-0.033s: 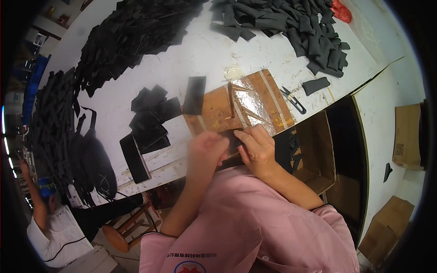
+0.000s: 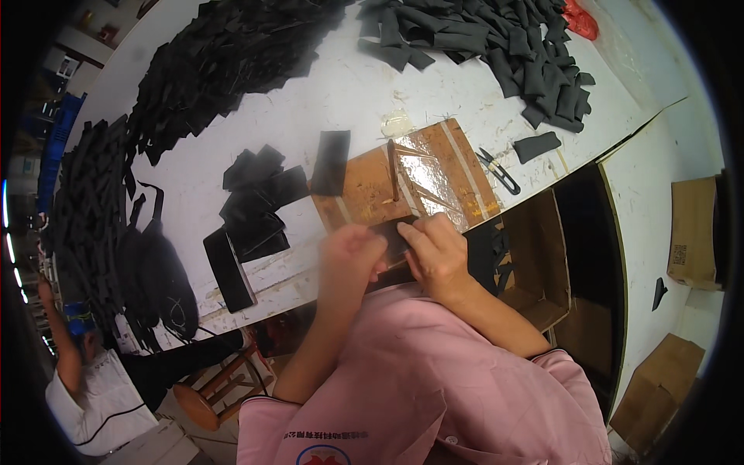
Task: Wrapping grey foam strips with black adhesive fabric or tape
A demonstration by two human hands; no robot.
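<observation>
Close to my body, at the table's front edge, a small black fabric piece (image 2: 393, 237) spans the gap between my two hands. My left hand (image 2: 351, 254) has its fingers curled closed on one end, partly blurred. The thumb and fingers of my right hand (image 2: 439, 249) pinch the other end. Just beyond them lies a brown wooden board (image 2: 364, 190) with clear tape and pale strips across it. A thin brown stick-like tool (image 2: 394, 170) rests on the board. Another flat black piece (image 2: 332, 161) overlaps the board's left edge.
Loose black pieces (image 2: 263, 194) lie left of the board, and thread snips (image 2: 501, 171) to its right. Larger piles of dark pieces (image 2: 225, 66) and grey pieces (image 2: 535, 70) stand farther off. An open cardboard box (image 2: 540, 256) sits below the edge. At left is another person (image 2: 101, 395).
My left hand has shifted very slightly to the left, and a little more of the black fabric piece shows between my hands. Everything on the table looks the same.
</observation>
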